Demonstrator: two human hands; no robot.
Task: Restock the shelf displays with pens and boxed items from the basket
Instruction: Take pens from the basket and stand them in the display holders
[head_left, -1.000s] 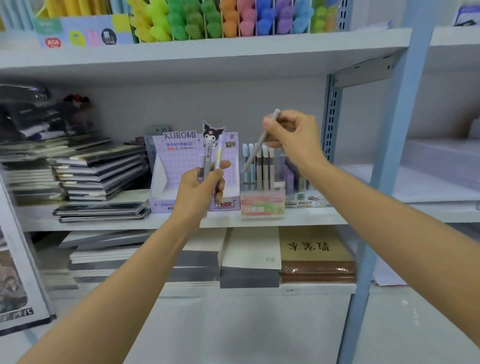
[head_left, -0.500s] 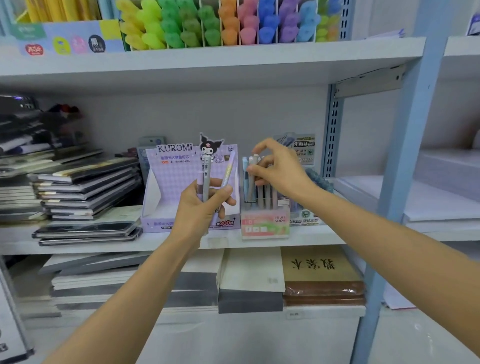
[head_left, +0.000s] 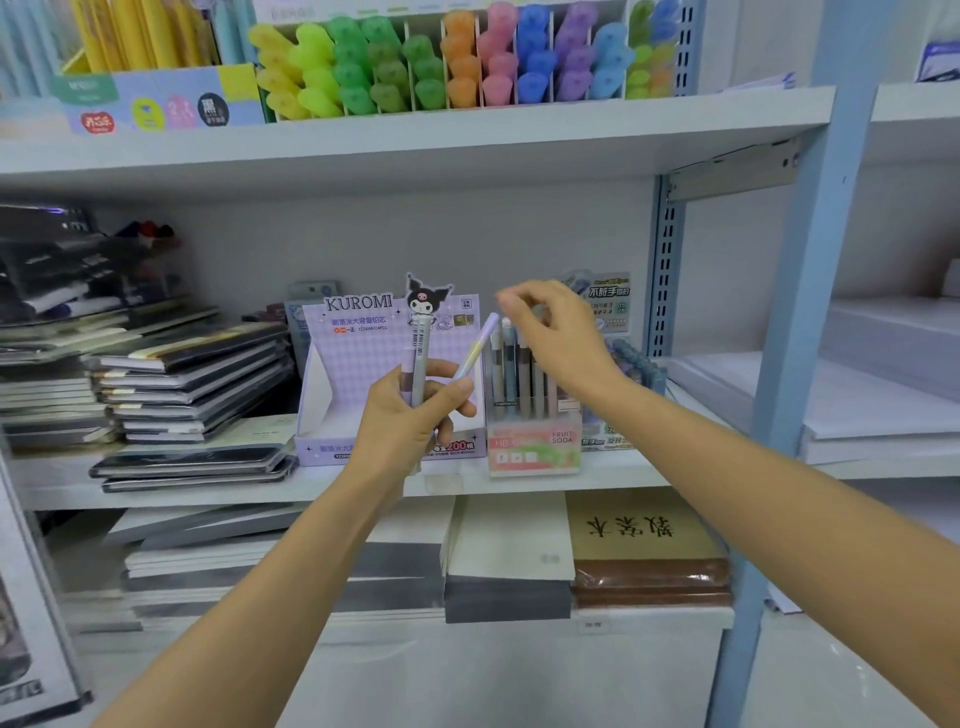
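right hand (head_left: 558, 343) lifted off display (head_left: 535, 449) | left hand (head_left: 405, 421) hides pens' (head_left: 420, 358) ends

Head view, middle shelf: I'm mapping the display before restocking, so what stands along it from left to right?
Notebook stack → Kuromi box → Fruit Soda pen box → green-labelled box → blue upright.

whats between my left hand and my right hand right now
In the head view, the slanted pastel lilac-yellow plastic pen, gripped by the left hand, crosses the gap toward the right hand.
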